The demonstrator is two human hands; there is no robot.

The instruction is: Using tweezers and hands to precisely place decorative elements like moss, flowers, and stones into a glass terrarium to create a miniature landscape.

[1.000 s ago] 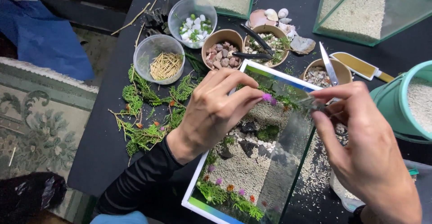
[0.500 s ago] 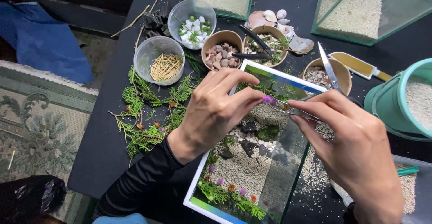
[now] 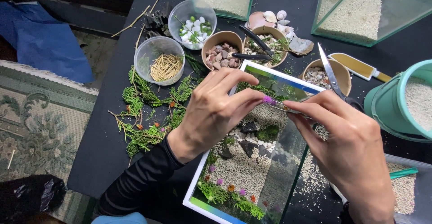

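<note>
A small glass tank (image 3: pixel 279 161) with sand, dark stones, moss and tiny coloured flowers stands on the black table. Above its open top, my left hand (image 3: pixel 211 116) pinches a tiny purple flower (image 3: pixel 269 100) at its fingertips. My right hand (image 3: pixel 351 147) holds thin metal tweezers (image 3: pixel 288 109) whose tips meet that flower. The two hands are almost touching over the tank's far half.
Green sprigs (image 3: pixel 144 111) lie left of the tank. Behind it stand a clear cup of straw bits (image 3: pixel 161 61), a cup of white pebbles (image 3: pixel 192 22), paper cups of stones (image 3: pixel 221 49), scissors (image 3: pixel 330 73), shells (image 3: pixel 270 18), two sand-filled glass tanks (image 3: pixel 360 12) and a teal bucket (image 3: pixel 405 102).
My right hand has moved left and slightly up, bringing the tweezers to the purple flower at my left fingertips. The left hand has hardly moved.
</note>
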